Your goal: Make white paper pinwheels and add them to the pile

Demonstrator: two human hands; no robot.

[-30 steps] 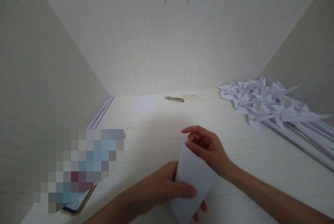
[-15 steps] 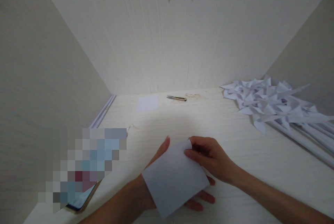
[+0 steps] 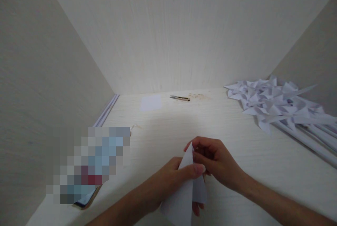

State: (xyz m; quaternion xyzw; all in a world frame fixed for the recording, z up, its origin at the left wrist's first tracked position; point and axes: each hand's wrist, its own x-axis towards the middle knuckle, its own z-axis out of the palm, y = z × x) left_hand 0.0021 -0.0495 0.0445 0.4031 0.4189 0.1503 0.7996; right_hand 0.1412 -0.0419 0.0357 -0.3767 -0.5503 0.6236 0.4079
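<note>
On the pale desk (image 3: 237,141) walled by boards, both hands (image 3: 168,180) (image 3: 216,161) now pinch the paper sheet (image 3: 184,198), folded from flat into a peak.

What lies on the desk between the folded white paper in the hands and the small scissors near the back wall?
Nothing: in the head view, the stretch of pale wooden desk between the folded white paper sheet and the small metal scissors is bare.
</note>
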